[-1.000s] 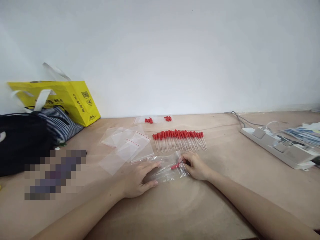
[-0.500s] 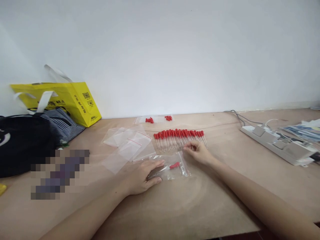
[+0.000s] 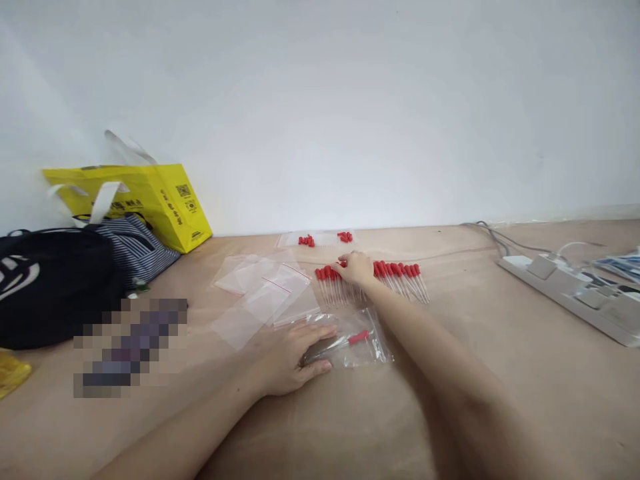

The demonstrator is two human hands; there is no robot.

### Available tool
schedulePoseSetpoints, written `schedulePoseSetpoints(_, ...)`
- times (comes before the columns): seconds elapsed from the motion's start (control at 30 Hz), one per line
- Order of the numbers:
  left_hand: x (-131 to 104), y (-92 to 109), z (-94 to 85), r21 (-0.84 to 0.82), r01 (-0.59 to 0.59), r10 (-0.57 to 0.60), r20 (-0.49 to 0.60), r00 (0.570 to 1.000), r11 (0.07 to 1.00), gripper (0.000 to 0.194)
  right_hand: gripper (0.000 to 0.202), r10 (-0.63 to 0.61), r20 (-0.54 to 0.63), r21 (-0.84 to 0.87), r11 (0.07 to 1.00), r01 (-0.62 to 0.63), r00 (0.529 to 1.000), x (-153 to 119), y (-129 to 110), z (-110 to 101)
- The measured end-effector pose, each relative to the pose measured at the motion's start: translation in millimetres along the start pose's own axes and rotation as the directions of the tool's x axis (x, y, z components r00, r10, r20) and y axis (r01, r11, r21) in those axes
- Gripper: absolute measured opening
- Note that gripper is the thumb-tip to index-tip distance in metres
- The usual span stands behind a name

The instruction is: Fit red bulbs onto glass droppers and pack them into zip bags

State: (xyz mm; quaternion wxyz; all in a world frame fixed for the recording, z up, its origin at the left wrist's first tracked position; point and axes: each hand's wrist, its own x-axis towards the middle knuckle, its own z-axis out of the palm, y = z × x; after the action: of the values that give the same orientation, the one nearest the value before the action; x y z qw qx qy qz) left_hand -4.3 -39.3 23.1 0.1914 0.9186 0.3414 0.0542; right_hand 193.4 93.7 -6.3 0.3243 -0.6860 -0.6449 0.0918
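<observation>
"Fingers?"
"Left hand [image 3: 300, 360]: splayed, resting on a bag [image 3: 345, 359]. Right hand [image 3: 356, 268]: curled over the row [image 3: 403, 272]; grip, can't tell."
"Bagged?"
"One dropper [image 3: 359, 337], just right of left fingertips. Row lies unbagged. Beyond left fingers, flat bags [image 3: 250, 323]; beyond right, far bag [image 3: 326, 238], red clusters [image 3: 306, 241] showing."

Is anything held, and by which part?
The left hand only rests on the clear bag. The right hand is at the red-topped tubes; whether it grips one cannot be told.

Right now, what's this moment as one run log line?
left hand: on clear bag; right hand: at droppers, grip unclear; in bag: one dropper
</observation>
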Motion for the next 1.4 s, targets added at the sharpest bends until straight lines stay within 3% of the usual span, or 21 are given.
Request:
schedulePoseSetpoints(0.2,-0.5,0.1,-0.1,-0.010,0.002,-0.002,0.002,1.000,1.000,0.047,0.018,0.060,-0.013,0.154,0.986,-0.057,0.998,7.5,2.5,3.9)
schedulePoseSetpoints(0.4,-1.0,-1.8,1.8,-0.011,-0.010,0.010,-0.014,1.000,1.000,0.046,0.026,0.087,-0.020,0.460,0.885,-0.068,0.996,0.9,23.6,-33.1)
schedulePoseSetpoints(0.5,-0.4,-0.8,1.6,-0.027,-0.011,0.011,-0.014,1.000,1.000,0.046,0.029,0.132,-0.107,0.574,0.818,-0.047,0.985,-19.0,45.3,-61.1)
schedulePoseSetpoints(0.6,0.3,0.0,1.4,-0.033,0.001,-0.002,-0.014,1.000,0.999,0.046,0.036,0.233,-0.199,0.799,0.601,0.020,0.952,-47.7,72.1,-79.1)
schedulePoseSetpoints(0.8,1.2,-2.7,5.6,-0.038,0.012,-0.014,-0.036,0.999,0.999,0.046,0.038,0.287,-0.116,0.833,0.549,-0.063,0.951,-94.0,106.2,-74.4)
schedulePoseSetpoints(0.97,1.3,-0.8,5.8,-0.031,0.039,-0.040,-0.036,0.999,0.999,0.046,0.037,0.302,-0.064,0.857,0.506,-0.103,0.951,-106.3,99.7,-64.1)
schedulePoseSetpoints(1.2,1.7,7.5,1.9,0.005,0.089,-0.089,-0.023,0.996,0.996,0.049,0.033,0.309,0.004,0.883,0.445,-0.148,0.951,-116.3,80.1,-64.9)
schedulePoseSetpoints(1.4,2.3,12.4,0.1,0.012,0.110,-0.110,-0.026,0.994,0.994,0.049,0.033,0.214,0.207,0.901,0.339,-0.272,0.955,-130.3,66.9,-64.2)
